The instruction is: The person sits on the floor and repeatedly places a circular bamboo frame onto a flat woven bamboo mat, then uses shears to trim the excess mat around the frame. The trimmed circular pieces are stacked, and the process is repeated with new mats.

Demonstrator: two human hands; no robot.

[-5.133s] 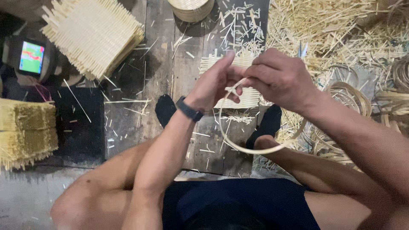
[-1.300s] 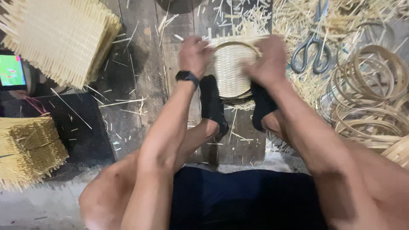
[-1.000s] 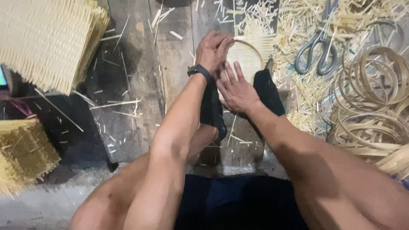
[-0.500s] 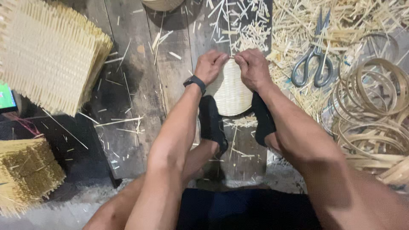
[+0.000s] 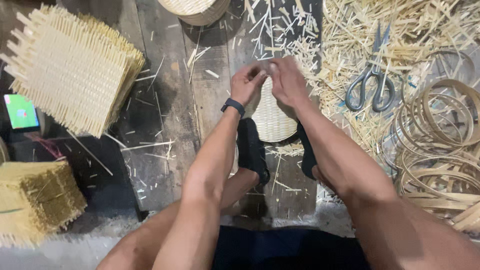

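Between the two black-socked feet (image 5: 252, 145), both hands are pinching the far rim of a round pale woven bamboo tray (image 5: 271, 117).
Left hand (image 5: 247, 82) and right hand (image 5: 286, 80) are closing together on that rim; grey-handled scissors (image 5: 372, 80) are lying right of the right hand, near coiled bamboo hoops (image 5: 440, 135).

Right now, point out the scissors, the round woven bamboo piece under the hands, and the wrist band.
scissors (image 5: 372, 75): head view, at the pivot where the blades meet.
round woven bamboo piece (image 5: 272, 120): head view, on its woven face below the hands.
wrist band (image 5: 233, 106): head view, on the dark strap.
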